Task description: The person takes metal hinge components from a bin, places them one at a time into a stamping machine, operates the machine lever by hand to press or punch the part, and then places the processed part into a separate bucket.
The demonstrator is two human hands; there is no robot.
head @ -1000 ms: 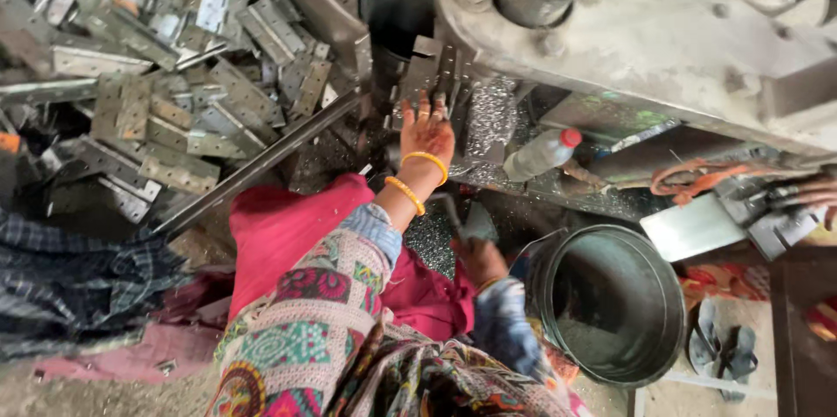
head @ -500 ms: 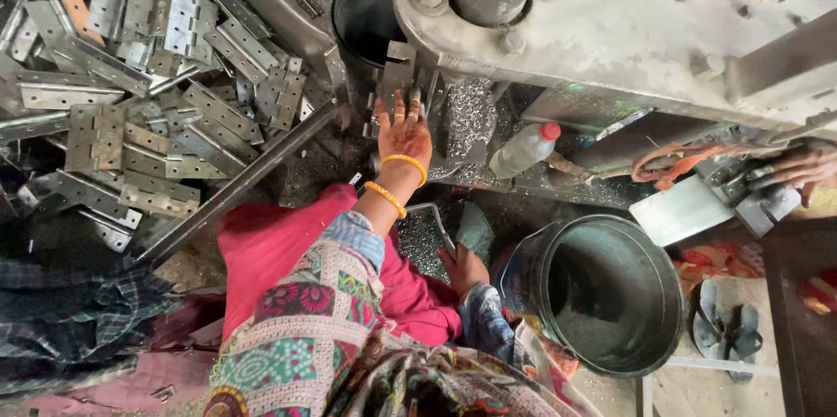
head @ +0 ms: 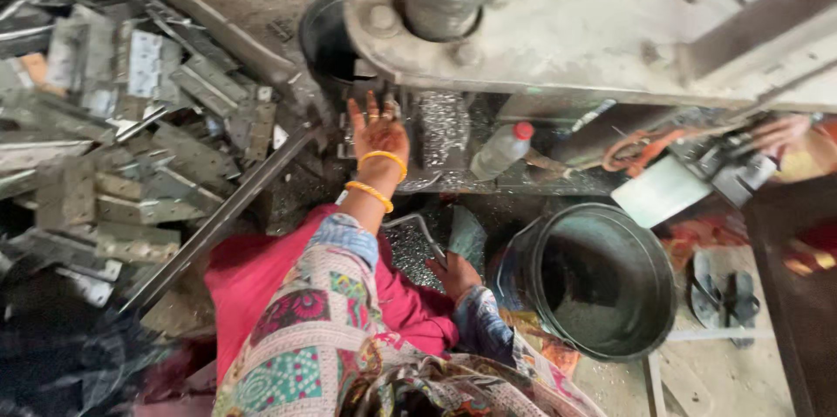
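Reaching forward, the left hand (head: pixel 377 131) spreads its fingers flat at the grey press machine's (head: pixel 558 25) slot, touching small metal pieces there; the right hand (head: pixel 455 273), lower and nearer the body, pinches a shallow metal tray (head: pixel 410 243) beside the black bucket (head: pixel 602 282).

Only 1 package shows: a clear plastic bottle (head: pixel 500 151) with a red cap, lying tilted on the ledge under the grey machine (head: pixel 567 25), just right of the perforated metal strip (head: pixel 443 125). No labels, signs or screens.
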